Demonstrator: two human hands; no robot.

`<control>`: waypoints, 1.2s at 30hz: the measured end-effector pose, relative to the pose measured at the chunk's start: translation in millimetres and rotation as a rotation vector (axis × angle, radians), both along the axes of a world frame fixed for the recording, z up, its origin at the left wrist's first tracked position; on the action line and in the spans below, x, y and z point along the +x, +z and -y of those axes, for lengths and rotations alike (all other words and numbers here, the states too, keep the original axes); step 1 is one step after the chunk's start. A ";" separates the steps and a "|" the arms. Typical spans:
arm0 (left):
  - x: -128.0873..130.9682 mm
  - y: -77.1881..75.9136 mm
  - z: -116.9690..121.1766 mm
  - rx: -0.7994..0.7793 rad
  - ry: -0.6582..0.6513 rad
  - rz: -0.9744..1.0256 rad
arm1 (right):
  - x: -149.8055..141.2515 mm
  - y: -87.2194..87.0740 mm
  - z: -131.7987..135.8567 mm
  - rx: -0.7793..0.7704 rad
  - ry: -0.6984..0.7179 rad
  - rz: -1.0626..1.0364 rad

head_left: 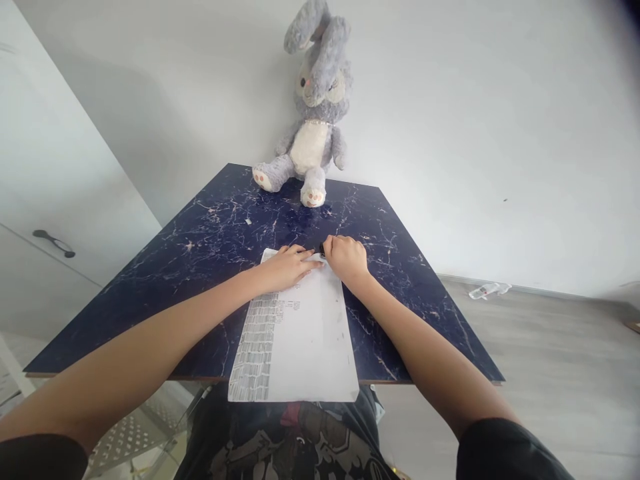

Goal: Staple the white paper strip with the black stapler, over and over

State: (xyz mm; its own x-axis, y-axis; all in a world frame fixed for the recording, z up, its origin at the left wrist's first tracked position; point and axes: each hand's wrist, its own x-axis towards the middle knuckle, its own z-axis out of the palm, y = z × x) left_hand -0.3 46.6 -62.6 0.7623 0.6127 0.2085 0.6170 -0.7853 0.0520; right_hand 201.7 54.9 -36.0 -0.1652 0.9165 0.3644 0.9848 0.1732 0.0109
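A printed sheet of paper (pixel 310 340) lies on the dark blue marbled table, its near end reaching past the front edge. Columns of dense print run down its left side. My left hand (pixel 287 267) rests flat across the far part of the sheet, fingers stretched toward the right. Beside its fingertips, my right hand (pixel 346 257) is closed at the sheet's far right corner. It grips a small black object (pixel 322 249), mostly hidden by the fingers, so I cannot tell its kind.
A grey plush rabbit (pixel 310 143) sits at the table's (pixel 200 240) back edge against the wall. At left stands a white cabinet with a dark handle (pixel 54 243). A clear plastic item (pixel 490 291) lies on the floor to the right. A perforated chair seat (pixel 125 433) shows below left.
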 end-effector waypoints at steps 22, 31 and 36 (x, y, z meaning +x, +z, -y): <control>-6.5 5.7 -2.3 -0.163 0.029 0.026 | 54.2 24.7 -7.3 -0.267 0.347 0.014; -10.7 17.1 -6.8 -0.211 0.083 0.213 | 46.0 37.5 0.6 -0.081 -0.001 -0.189; -40.1 23.8 -30.1 -0.098 0.406 0.673 | -8.9 36.5 47.9 -0.214 0.504 -0.213</control>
